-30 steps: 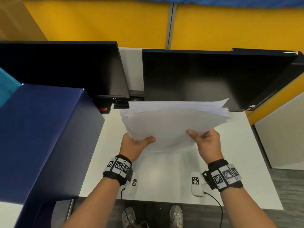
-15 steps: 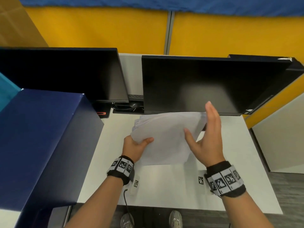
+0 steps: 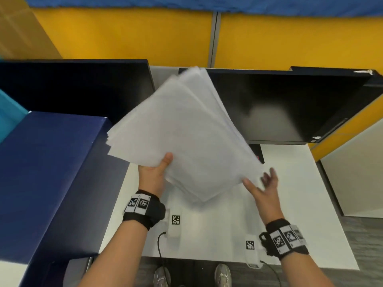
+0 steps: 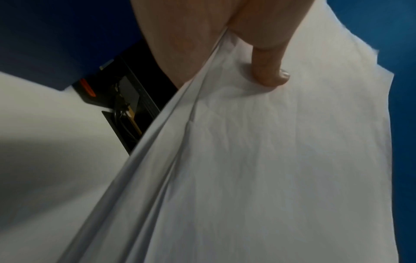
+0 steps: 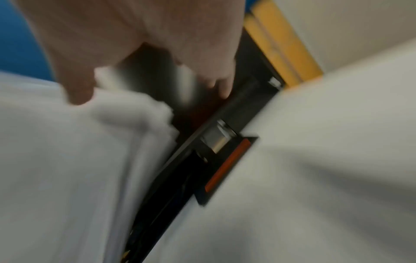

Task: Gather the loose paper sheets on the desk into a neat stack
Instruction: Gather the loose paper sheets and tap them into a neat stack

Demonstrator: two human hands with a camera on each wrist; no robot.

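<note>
A bundle of white paper sheets (image 3: 182, 133) is held up over the white desk (image 3: 290, 193), turned diagonally with its edges slightly fanned. My left hand (image 3: 155, 172) pinches the bundle's lower left edge, thumb on top. The left wrist view shows that thumb (image 4: 270, 71) pressing the sheets (image 4: 270, 160). My right hand (image 3: 263, 185) is beside the bundle's lower right corner with fingers spread, and its thumb is at the paper's edge. The right wrist view is blurred: the right hand (image 5: 144, 58) hovers by the sheet edges (image 5: 126, 113).
Two dark monitors (image 3: 290, 104) stand at the back of the desk, with a black stand base (image 5: 227, 167) under the right one. A dark blue box (image 3: 51, 172) rises on the left. Yellow partition panels (image 3: 145, 34) close off the back. Small tagged white devices (image 3: 175, 221) lie near the front edge.
The bundle has been swung up and rotated to a diagonal, now held by my left hand alone. My right hand let go, dropped from the far side and now hovers at the lower right corner.
</note>
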